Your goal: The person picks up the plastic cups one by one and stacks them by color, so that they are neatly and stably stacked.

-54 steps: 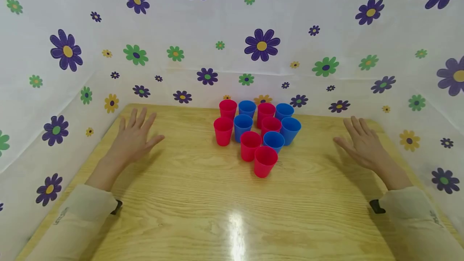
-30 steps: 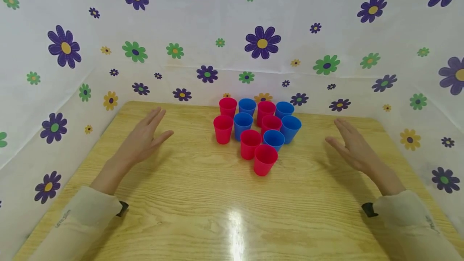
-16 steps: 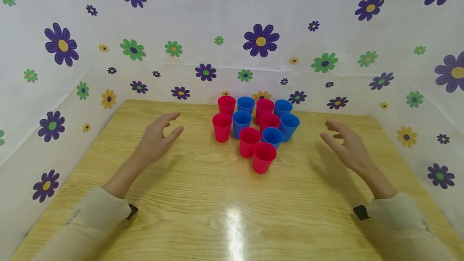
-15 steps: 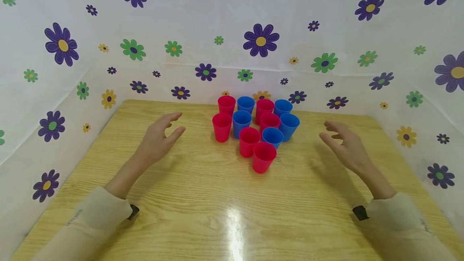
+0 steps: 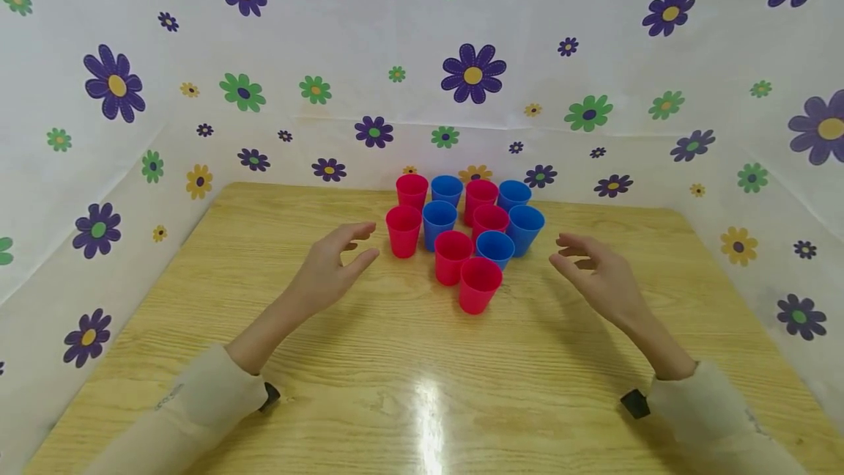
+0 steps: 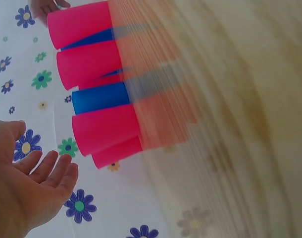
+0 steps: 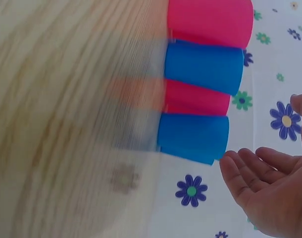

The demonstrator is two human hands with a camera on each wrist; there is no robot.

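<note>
Several red and blue plastic cups stand upright, mouths up, in a rough triangle at the back of the table. A red cup [image 5: 480, 286] forms its front tip, and another red cup [image 5: 404, 232] is at its left side. My left hand [image 5: 326, 270], fingers loosely bent and holding nothing, hovers just left of that side cup without touching it. On the other side my right hand [image 5: 603, 277] is likewise bare, a short way right of a blue cup [image 5: 526, 230]. Both wrist views show the palms facing the cups, with the left hand [image 6: 37, 183] and right hand [image 7: 270, 183] apart from them.
The wooden table [image 5: 369, 387] spreads in front of the cups. A white cloth with printed flowers [image 5: 343, 57] hangs behind and along both sides, close to the rear cups. Black straps [image 5: 636, 403] show at the sleeve cuffs.
Both hands have moved inward toward the cups from the table's sides. Their fingers went from spread and straight to gently bent. The cups keep their places.
</note>
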